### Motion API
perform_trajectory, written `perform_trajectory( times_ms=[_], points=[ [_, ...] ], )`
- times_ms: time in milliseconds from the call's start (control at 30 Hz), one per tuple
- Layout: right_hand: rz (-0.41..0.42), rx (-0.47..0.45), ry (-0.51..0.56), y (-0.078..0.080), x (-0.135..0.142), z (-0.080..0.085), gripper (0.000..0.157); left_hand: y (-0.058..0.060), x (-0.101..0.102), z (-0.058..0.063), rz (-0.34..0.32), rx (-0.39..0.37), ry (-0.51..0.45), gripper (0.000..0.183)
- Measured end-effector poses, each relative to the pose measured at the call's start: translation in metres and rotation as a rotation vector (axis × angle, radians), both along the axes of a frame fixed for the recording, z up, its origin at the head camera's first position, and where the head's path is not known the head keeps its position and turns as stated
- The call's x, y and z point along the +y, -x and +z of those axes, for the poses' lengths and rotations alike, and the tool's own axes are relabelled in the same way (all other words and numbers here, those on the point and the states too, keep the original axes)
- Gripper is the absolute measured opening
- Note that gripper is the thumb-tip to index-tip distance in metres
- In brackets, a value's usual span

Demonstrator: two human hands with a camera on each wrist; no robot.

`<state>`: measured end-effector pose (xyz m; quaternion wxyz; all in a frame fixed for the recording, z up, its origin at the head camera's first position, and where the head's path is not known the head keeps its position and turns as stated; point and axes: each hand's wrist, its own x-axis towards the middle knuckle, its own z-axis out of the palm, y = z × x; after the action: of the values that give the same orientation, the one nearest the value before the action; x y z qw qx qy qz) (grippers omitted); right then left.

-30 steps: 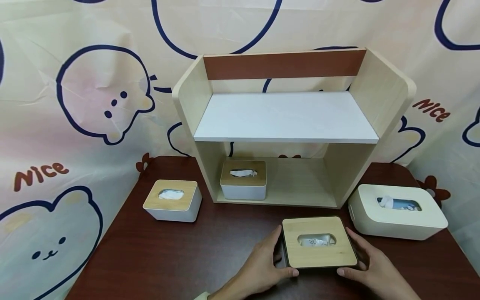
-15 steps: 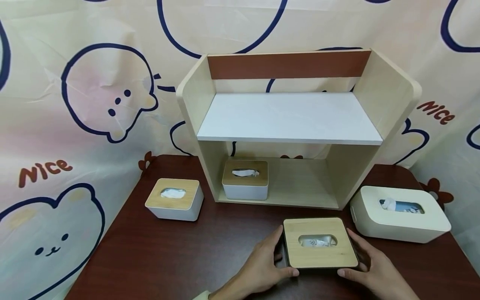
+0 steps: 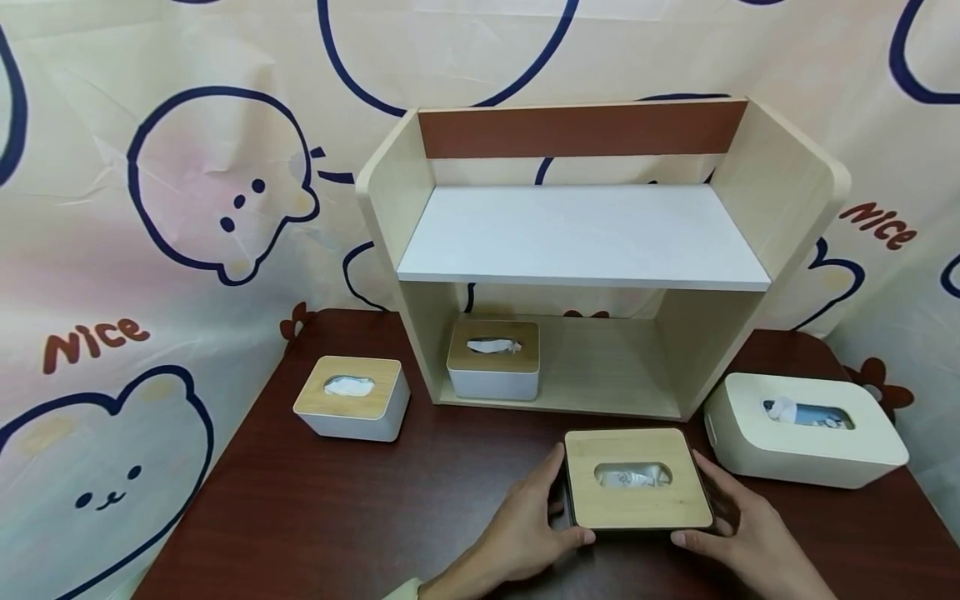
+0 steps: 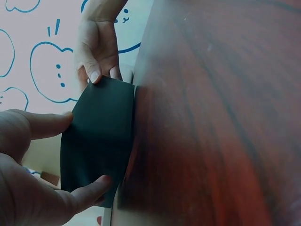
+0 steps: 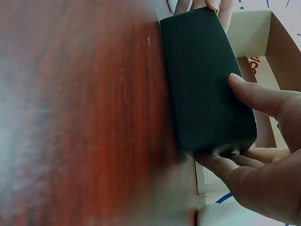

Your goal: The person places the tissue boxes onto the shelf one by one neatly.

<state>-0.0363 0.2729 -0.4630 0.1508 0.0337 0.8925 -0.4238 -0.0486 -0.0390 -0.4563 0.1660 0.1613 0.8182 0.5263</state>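
A black tissue box [image 3: 637,500] with a pale wooden lid is held between both hands, close over the table in front of the shelf. My left hand [image 3: 517,525] grips its left end, thumb on the near face and fingers along the side. At the opposite end my right hand [image 3: 750,533] grips it the same way. Through the oval slot of the lid a white tissue pack shows. Both wrist views show the dark near face of the box, with my left thumb [image 4: 51,125] and right thumb [image 5: 256,94] at its upper edge.
A small shelf unit [image 3: 585,237] stands at the back, with a white-and-wood tissue box [image 3: 493,375] in its lower left. Another such box [image 3: 352,408] stands on the brown table [image 3: 360,517] at left. A larger white tissue box [image 3: 802,433] stands at right.
Held in both hands, the black tissue box has shifted slightly up the head view, toward the shelf. The head view has turned a little to the left.
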Motion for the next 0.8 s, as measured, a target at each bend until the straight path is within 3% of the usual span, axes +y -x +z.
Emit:
perform_trajectory(
  times_ms=[300, 567, 800],
  points=[
    [-0.026, 0.109, 0.076, 0.009, -0.008, 0.009, 0.117, 0.016, -0.002, 0.009, 0.033, 0.101, 0.055, 0.104],
    [-0.055, 0.120, 0.175, 0.027, -0.013, 0.013, 0.111, 0.040, -0.003, 0.008, 0.041, 0.057, -0.203, 0.098],
    [-0.069, 0.137, 0.252, 0.041, -0.017, 0.013, 0.108, 0.052, 0.000, 0.006, 0.070, 0.084, -0.252, 0.092]
  ],
)
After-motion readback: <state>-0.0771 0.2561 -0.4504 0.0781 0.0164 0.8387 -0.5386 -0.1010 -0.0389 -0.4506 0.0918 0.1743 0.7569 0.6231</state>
